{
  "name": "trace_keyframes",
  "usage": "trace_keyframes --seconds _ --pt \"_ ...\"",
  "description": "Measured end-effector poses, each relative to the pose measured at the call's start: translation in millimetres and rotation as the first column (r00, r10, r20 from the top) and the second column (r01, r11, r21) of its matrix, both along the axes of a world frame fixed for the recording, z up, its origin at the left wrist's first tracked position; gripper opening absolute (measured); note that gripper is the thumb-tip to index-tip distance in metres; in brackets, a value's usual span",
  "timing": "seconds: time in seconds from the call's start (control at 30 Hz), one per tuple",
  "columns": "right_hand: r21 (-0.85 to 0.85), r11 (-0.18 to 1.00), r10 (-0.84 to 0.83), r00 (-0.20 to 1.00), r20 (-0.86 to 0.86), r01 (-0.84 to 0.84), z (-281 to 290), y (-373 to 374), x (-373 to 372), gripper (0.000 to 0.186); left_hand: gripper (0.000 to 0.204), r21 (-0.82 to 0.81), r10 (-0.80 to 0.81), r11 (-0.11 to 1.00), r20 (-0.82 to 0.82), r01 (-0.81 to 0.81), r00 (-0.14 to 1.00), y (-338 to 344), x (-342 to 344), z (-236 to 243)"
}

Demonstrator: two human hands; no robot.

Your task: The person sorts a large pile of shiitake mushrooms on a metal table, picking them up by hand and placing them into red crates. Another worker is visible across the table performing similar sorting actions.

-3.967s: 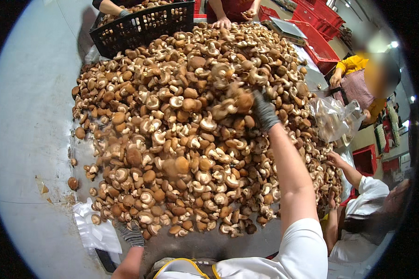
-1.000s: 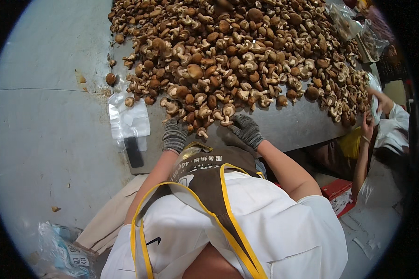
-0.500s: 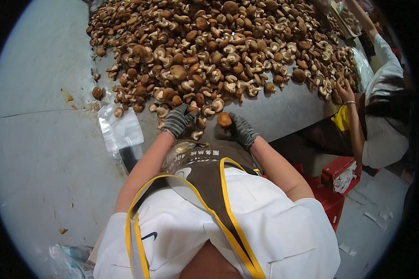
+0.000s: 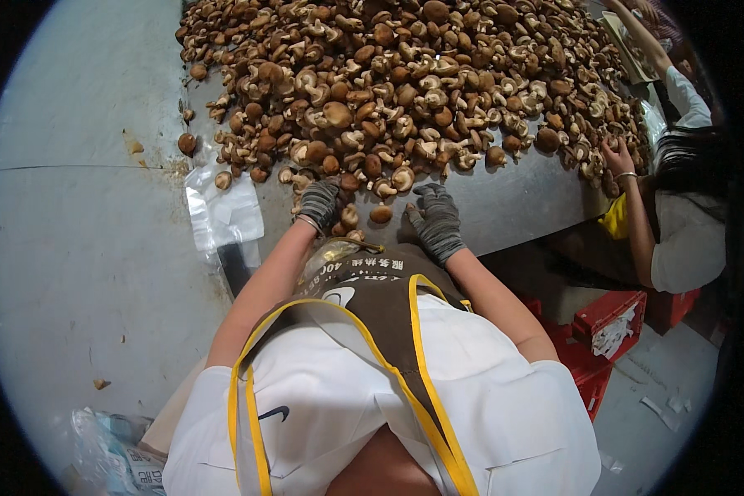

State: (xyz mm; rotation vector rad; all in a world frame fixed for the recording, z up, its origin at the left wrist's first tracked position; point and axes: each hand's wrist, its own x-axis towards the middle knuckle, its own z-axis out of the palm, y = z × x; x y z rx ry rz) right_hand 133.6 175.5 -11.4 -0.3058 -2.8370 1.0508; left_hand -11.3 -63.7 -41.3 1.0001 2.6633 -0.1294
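Note:
A large heap of brown-capped shiitake mushrooms (image 4: 405, 91) covers the grey metal table (image 4: 504, 207). At the heap's near edge, my left hand (image 4: 319, 203) in a grey striped glove is closed among several mushrooms. Its fingertips are partly hidden, so what it grips is unclear. My right hand (image 4: 436, 221), gloved the same way, is open with its fingers stretched toward the heap and nothing seen in it. Between both hands, a single round-capped mushroom (image 4: 380, 214) rests on the metal, apart from the right hand. Smaller mushrooms (image 4: 350, 217) lie beside the left hand.
Clear plastic bags (image 4: 225, 211) lie at the table's left corner. On the right, another person's hand (image 4: 617, 157) reaches into the heap. Red crates (image 4: 608, 322) stand on the floor at lower right, and a plastic package (image 4: 116, 450) lies at lower left.
My right hand has let go of the round-capped mushroom and opened. That mushroom now lies on the table between my hands. The view has shifted slightly; my left hand stays at the heap's edge.

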Motion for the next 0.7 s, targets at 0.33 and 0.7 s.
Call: trace_keyframes --seconds 0.33,0.7 --pt "0.287 0.752 0.566 0.805 0.178 -0.593 -3 -33 -39 0.033 0.024 0.562 0.513 0.571 0.325 -0.598 0.795 15 31 43" --pt "-0.883 0.407 0.000 0.966 0.258 0.235 20 45 -27 0.029 0.030 0.144 -0.219 0.966 -0.005 0.217 0.976 25 35 70"
